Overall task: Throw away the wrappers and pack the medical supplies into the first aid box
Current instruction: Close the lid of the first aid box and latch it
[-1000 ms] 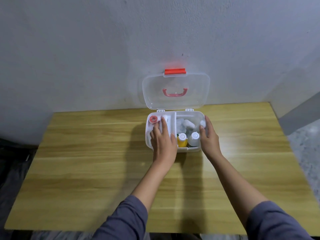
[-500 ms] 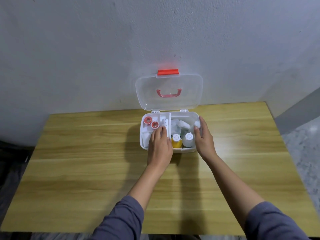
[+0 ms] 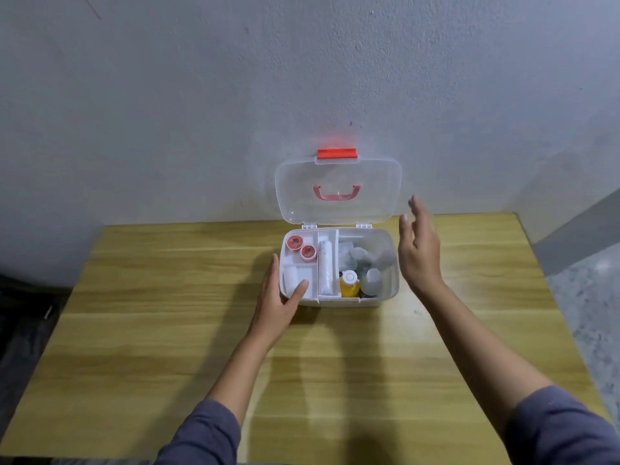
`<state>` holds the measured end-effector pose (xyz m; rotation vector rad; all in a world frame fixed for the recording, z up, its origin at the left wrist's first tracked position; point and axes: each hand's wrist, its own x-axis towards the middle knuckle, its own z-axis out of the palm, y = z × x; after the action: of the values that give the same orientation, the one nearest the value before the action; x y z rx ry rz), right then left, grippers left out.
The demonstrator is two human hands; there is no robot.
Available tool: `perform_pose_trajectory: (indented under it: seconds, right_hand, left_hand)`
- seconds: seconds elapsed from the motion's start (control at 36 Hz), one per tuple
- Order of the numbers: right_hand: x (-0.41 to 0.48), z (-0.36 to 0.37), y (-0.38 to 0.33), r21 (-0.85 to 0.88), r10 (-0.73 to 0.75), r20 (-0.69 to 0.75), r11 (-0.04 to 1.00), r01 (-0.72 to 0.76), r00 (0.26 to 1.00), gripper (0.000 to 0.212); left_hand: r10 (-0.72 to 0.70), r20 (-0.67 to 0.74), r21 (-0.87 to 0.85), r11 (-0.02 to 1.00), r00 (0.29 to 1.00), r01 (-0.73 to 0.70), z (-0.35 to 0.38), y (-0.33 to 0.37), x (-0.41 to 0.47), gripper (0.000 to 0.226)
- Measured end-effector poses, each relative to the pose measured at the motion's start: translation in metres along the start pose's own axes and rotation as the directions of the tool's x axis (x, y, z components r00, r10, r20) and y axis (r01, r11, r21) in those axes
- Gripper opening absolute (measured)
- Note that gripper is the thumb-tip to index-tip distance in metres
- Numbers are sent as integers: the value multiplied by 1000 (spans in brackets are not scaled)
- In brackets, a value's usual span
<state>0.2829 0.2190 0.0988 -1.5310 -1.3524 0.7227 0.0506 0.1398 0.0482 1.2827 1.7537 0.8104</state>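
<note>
Nearly done, by the look of it. Nearest the camera the table (image 3: 167,330) shows only bare wood: no wrappers, no loose supplies in view.

Left hand (image 3: 275,303) rests against the front-left corner of the first aid box (image 3: 391,290), fingers loosely spread, thumb hooked over the rim into the front-left compartment. It steadies the box and pinches nothing.

Right hand (image 3: 419,253) is in the air just right of the box, fingers spread and empty, fingertips up beside the lid's right edge.

Box sits at the far middle of the table, open. Left tray: small white roll (image 3: 291,278) in the front compartment, 2 red-cored tape rolls (image 3: 301,248) behind it, long bandage roll (image 3: 325,266) in the narrow middle slot. Right well: yellow bottle (image 3: 349,285) and clear bottle (image 3: 371,280) upright at the front, pale wrapped items behind, too blurred to name.

Clear lid (image 3: 339,193) stands upright against the wall, red latch (image 3: 337,153) at its top.

Judgement: packing looks finished; closing the lid and snapping the latch remain. No bin in view, so the wrappers' fate cannot be checked.
</note>
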Motion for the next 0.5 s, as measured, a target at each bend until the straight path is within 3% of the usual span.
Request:
perform_pose_trajectory:
  seconds: [0.14, 0.25, 0.5]
  right_hand:
    - [42, 10, -38, -2, -92, -33, 996, 92, 995, 42]
    - [62, 19, -51, -19, -56, -20, 998, 56, 998, 37]
    - [30, 6, -54, 38, -66, -26, 997, 67, 997, 25]
  left_hand:
    - [50, 72, -33, 998, 996, -48, -5, -7, 2, 85]
    - [33, 90, -83, 996, 995, -25, -5, -9, 5, 89]
    - [22, 131, -260, 965, 991, 13, -7, -17, 8, 103]
